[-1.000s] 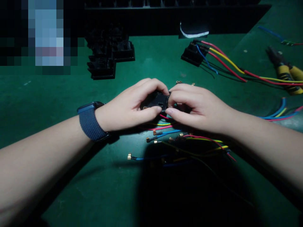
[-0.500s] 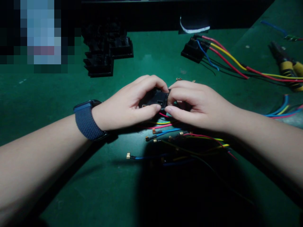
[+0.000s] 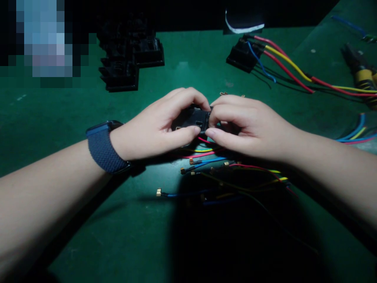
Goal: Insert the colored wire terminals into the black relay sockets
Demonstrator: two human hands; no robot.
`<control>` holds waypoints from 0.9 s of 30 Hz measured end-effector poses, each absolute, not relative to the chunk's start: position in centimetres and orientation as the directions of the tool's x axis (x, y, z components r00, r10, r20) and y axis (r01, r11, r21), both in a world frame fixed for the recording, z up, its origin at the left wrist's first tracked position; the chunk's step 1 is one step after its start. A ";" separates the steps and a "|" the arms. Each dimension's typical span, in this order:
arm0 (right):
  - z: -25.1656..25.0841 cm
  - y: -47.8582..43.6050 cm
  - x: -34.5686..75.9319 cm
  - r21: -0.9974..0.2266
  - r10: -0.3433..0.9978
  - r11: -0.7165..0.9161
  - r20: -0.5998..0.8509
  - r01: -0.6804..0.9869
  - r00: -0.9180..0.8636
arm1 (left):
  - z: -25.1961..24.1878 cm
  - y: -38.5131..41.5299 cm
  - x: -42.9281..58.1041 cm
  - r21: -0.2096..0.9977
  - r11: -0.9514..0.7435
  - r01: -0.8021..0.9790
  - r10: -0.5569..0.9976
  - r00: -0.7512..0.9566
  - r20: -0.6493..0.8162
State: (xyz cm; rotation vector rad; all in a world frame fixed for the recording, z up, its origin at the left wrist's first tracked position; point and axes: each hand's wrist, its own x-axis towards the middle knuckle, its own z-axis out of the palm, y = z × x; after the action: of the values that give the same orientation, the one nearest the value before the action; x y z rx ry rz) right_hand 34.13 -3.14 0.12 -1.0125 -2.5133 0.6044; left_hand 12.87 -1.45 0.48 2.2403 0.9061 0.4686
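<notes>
Both hands meet at the middle of the view around a small black plastic housing (image 3: 196,117). My left hand (image 3: 179,114) grips its left side, thumb along the near edge and fingers over the far edge. At the right end, my right hand (image 3: 241,120) pinches the housing between thumb and curled fingers; its inner fingers are partly hidden. A red wire (image 3: 203,139) shows just below the housing. Beneath and in front of the hands lie several loose wires in blue, red and yellow-green, such as a blue wire (image 3: 179,194) with a brass terminal (image 3: 159,192).
Several black plastic housings (image 3: 122,76) are clustered at the back left. Another black housing (image 3: 243,55) with red, yellow and blue wires sits at the back right. Yellow-handled pliers (image 3: 362,76) lie at the right edge, near more wires (image 3: 357,125). A dark shadow covers the near table.
The view has shifted slightly, so the back objects appear a little higher. Both hands keep the same grip on the black housing.
</notes>
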 end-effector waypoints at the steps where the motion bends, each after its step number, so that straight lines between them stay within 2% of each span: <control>1: 0.1 -3.1 34.1 -0.511 0.714 0.653 0.172 0.559 -0.678 | 0.5 -1.4 12.9 0.697 -0.536 0.477 0.716 0.694 0.075; 12: -0.1 -3.0 34.2 -0.474 0.681 0.699 0.214 0.535 -0.700 | 0.3 -1.3 12.9 0.688 -0.582 0.433 0.687 0.715 0.132; 27: 0.2 -3.0 34.1 -0.510 0.696 0.673 0.189 0.536 -0.693 | 0.2 -1.3 12.7 0.652 -0.627 0.427 0.664 0.730 0.161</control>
State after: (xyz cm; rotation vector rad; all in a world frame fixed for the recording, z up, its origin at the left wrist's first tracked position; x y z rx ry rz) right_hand 34.09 -3.04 0.22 -0.9680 -2.5187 0.5994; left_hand 12.69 -1.34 0.17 2.3355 0.8218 0.5234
